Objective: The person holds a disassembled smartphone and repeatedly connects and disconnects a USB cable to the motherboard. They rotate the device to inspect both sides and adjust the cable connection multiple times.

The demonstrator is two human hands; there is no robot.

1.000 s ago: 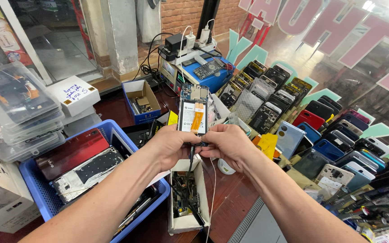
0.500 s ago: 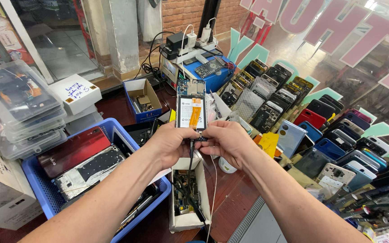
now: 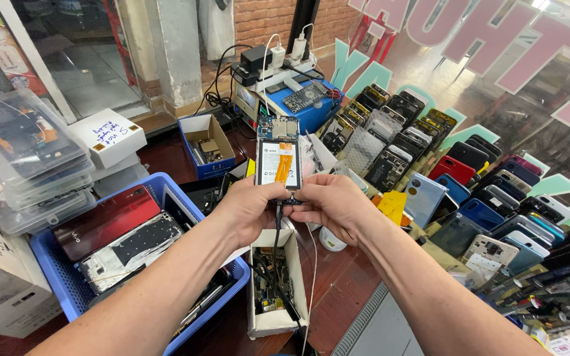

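Above the bench, your left hand (image 3: 249,207) and right hand (image 3: 328,204) pinched the opened phone (image 3: 278,158) with fingers closed on its lower edge, where tugging the black cable (image 3: 277,227) risked, I judged, tearing its port.

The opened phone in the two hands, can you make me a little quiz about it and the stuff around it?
1. True or false: the opened phone is held upright, its insides facing the camera.
2. What hangs from the phone's bottom edge? A) a black cable B) a key ring C) a ribbon
3. Which hand pinches the bottom edge where the cable meets it: left hand or right hand?

Key
1. True; both hands grip its lower end.
2. A; the cable drops toward the white cardboard box of parts below.
3. Right hand; the left grips the lower left corner.
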